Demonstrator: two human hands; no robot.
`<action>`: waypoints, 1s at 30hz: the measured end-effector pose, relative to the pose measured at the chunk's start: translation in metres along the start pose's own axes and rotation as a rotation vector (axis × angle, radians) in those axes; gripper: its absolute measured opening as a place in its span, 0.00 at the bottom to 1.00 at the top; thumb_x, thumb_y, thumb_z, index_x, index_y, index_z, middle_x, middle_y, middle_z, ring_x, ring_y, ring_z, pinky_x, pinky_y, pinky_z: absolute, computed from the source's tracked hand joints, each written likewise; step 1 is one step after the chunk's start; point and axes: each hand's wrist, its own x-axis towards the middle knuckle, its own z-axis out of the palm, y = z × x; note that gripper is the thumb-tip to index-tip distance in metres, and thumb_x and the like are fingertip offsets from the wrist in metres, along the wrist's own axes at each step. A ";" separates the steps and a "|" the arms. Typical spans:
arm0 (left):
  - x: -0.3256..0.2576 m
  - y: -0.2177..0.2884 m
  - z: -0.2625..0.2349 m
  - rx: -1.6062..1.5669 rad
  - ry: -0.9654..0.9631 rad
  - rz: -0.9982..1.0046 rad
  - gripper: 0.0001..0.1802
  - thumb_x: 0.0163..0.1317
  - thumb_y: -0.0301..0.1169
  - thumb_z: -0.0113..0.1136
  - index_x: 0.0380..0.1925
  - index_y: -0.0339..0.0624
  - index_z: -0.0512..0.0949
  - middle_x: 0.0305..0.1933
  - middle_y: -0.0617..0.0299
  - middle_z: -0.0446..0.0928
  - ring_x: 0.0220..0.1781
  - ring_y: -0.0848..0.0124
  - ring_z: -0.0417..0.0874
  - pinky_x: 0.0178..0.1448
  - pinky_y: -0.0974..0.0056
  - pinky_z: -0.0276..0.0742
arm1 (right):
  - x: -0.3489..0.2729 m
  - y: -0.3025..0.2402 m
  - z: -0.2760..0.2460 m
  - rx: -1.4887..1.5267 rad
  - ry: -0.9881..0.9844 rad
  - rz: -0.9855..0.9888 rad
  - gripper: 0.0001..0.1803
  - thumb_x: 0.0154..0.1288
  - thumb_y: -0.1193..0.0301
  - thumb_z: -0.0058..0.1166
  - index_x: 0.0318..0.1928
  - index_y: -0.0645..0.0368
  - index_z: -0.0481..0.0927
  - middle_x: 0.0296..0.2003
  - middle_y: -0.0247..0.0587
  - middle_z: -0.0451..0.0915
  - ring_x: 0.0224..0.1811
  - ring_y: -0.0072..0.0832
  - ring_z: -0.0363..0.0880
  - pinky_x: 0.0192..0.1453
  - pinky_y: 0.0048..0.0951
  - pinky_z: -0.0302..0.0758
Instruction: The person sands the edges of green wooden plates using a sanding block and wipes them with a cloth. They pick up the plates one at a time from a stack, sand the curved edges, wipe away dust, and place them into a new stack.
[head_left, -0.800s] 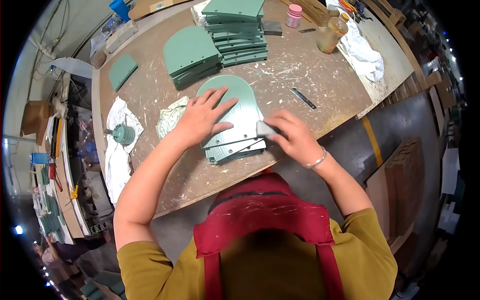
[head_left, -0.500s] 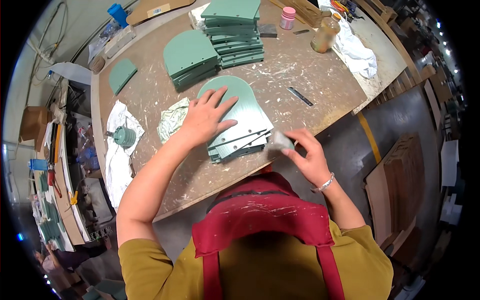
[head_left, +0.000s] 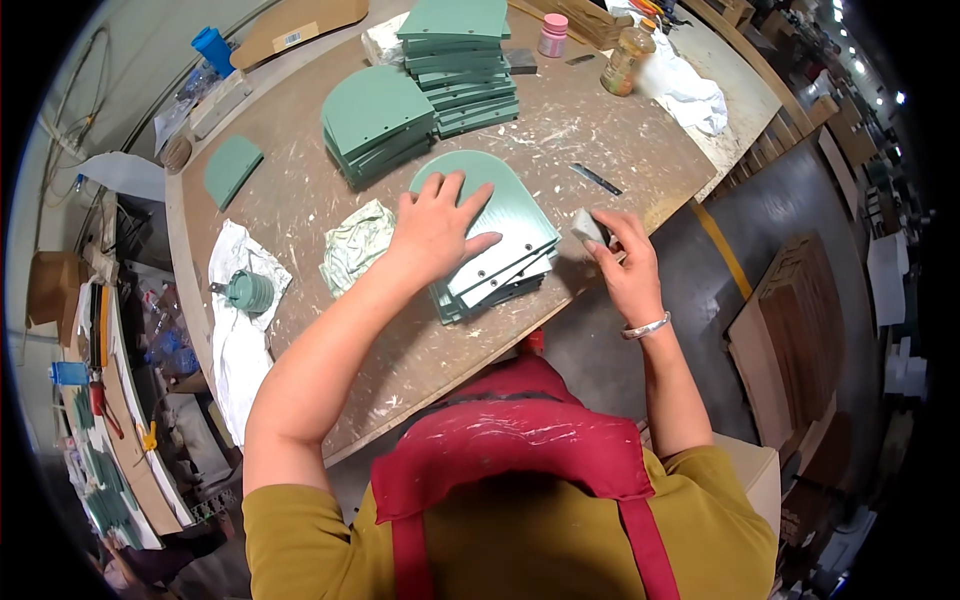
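My left hand (head_left: 436, 228) lies flat, fingers spread, on top of a small stack of green arch-shaped panels (head_left: 505, 240) near the front edge of the workbench (head_left: 300, 200). The panels are fanned slightly, and small holes show along their straight edge. Just right of the stack, my right hand (head_left: 625, 265) grips a small grey sanding block (head_left: 588, 226) at the stack's right edge. A bracelet sits on that wrist.
Behind stand a stack of green arched panels (head_left: 375, 120) and a taller stack of rectangular ones (head_left: 460, 55). A crumpled green-stained rag (head_left: 355, 245), a green round tool on white cloth (head_left: 248, 292), a single green panel (head_left: 230, 168), a dark flat strip (head_left: 597, 179), a pink jar (head_left: 552, 34) and a bottle (head_left: 622, 60) surround them.
My right hand with the grey block has slid from the stack's front edge outward to its right side. My left hand has stayed pressed on the panels.
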 end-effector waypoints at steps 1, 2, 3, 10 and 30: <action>-0.001 -0.001 0.000 -0.003 0.002 0.000 0.35 0.63 0.57 0.59 0.68 0.59 0.70 0.67 0.52 0.67 0.69 0.54 0.66 0.60 0.45 0.70 | 0.002 0.000 -0.001 0.026 -0.047 -0.042 0.20 0.61 0.78 0.61 0.55 0.60 0.80 0.48 0.43 0.79 0.45 0.32 0.80 0.47 0.27 0.76; -0.001 -0.002 0.001 -0.006 0.005 -0.001 0.35 0.63 0.58 0.59 0.68 0.59 0.70 0.67 0.52 0.67 0.69 0.55 0.66 0.60 0.45 0.70 | 0.005 -0.001 -0.002 0.079 -0.127 -0.014 0.20 0.62 0.79 0.59 0.56 0.60 0.80 0.51 0.43 0.79 0.49 0.33 0.80 0.51 0.29 0.75; -0.001 -0.002 0.000 -0.011 0.005 0.006 0.35 0.63 0.58 0.59 0.68 0.59 0.70 0.67 0.52 0.67 0.69 0.55 0.66 0.60 0.45 0.70 | 0.007 -0.002 -0.003 0.074 -0.123 -0.009 0.20 0.62 0.79 0.59 0.56 0.60 0.80 0.51 0.43 0.79 0.49 0.33 0.80 0.51 0.29 0.75; -0.001 -0.003 0.000 0.007 0.013 0.010 0.36 0.63 0.57 0.60 0.69 0.59 0.70 0.68 0.51 0.67 0.69 0.55 0.66 0.59 0.46 0.70 | 0.018 -0.001 -0.023 -0.172 -0.382 -0.154 0.21 0.58 0.82 0.62 0.53 0.60 0.81 0.50 0.43 0.79 0.50 0.40 0.79 0.52 0.33 0.77; 0.004 0.001 -0.011 -0.012 -0.058 0.011 0.35 0.61 0.57 0.61 0.66 0.55 0.71 0.63 0.51 0.69 0.65 0.52 0.69 0.55 0.44 0.74 | -0.001 -0.015 0.003 -0.060 -0.100 -0.017 0.19 0.60 0.78 0.62 0.54 0.60 0.80 0.47 0.45 0.78 0.44 0.42 0.81 0.48 0.33 0.78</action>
